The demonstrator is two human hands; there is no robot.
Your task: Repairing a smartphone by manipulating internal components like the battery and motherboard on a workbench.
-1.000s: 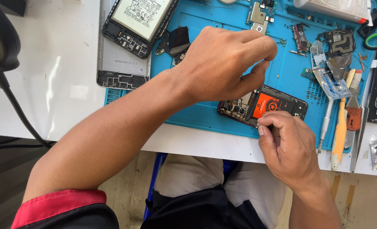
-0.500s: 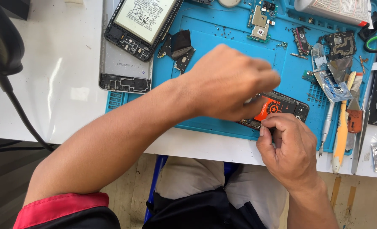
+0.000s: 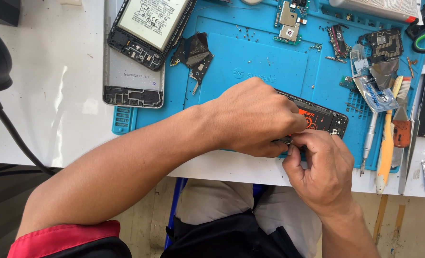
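An opened phone (image 3: 324, 119) with a black frame and an orange part inside lies on the blue work mat (image 3: 250, 62) near the table's front edge. My left hand (image 3: 253, 117) covers its left half and grips it. Right beside it, my right hand (image 3: 320, 167) is pinched at the phone's near edge, fingertips touching those of the left hand. Whatever my right fingers pinch is too small to tell.
A second opened phone with a battery (image 3: 148, 26) and a grey back cover (image 3: 133, 79) lie at the mat's left. Circuit boards (image 3: 289, 19), black shield pieces (image 3: 196, 52), loose screws, a screwdriver (image 3: 369, 141), a brush (image 3: 388, 138) and a tube (image 3: 382, 5) sit around.
Both hands drew toward the table's front edge and closer together. My left hand now covers more of the phone, and my right fingertips meet it at the near edge.
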